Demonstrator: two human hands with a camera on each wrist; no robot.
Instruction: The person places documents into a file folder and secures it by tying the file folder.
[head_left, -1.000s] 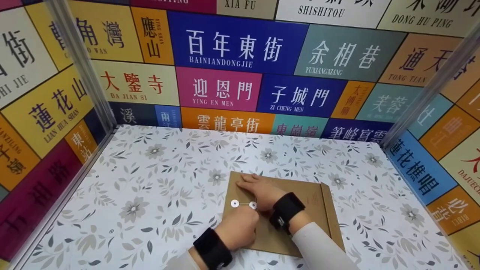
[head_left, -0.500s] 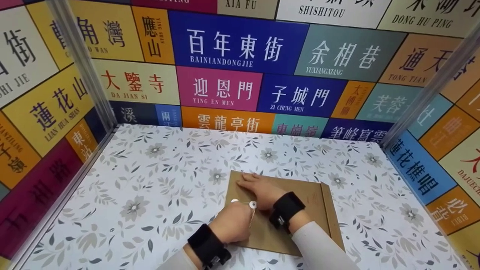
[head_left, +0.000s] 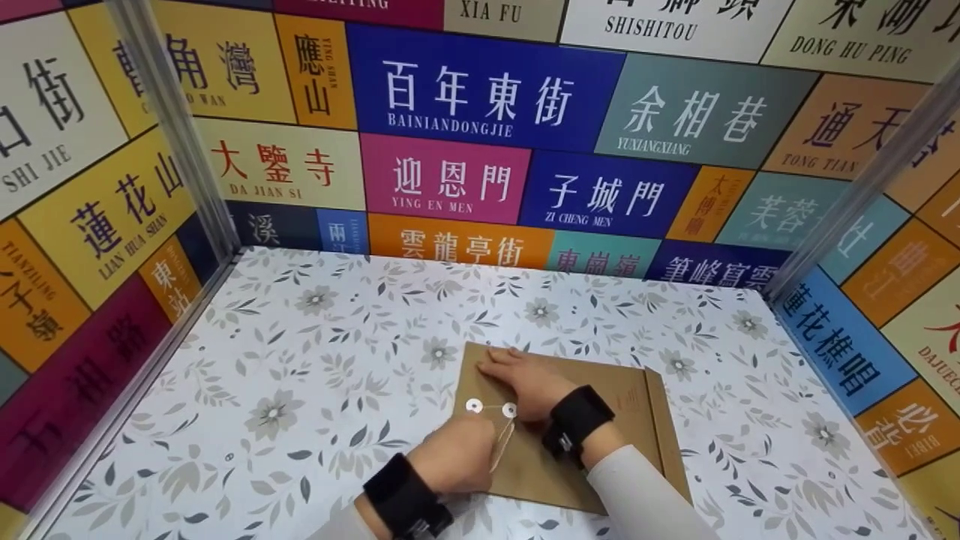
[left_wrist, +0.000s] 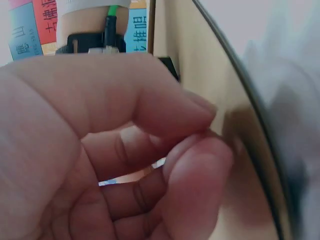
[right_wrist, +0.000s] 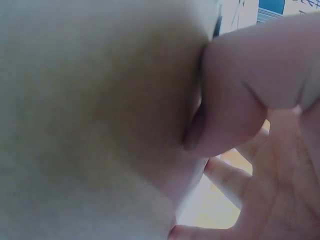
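A brown kraft envelope lies flat in the head view, with a left white button disc and a right white button disc. A thin pale string spans the discs and runs down from the right one to my left hand. That hand pinches the string between thumb and index finger just below the left disc; the left wrist view shows the thumb against the index finger. My right hand rests with spread fingers on the envelope's upper part, beside the right disc.
A white table cover with grey flowers and leaves lies under the envelope. Colourful sign-printed panels stand behind and at both sides. The envelope's right end has a raised folded edge.
My left hand has moved round from beside the right disc, across the left disc, to below it, and the string stretch shows more clearly. My right hand stays in place on the envelope.
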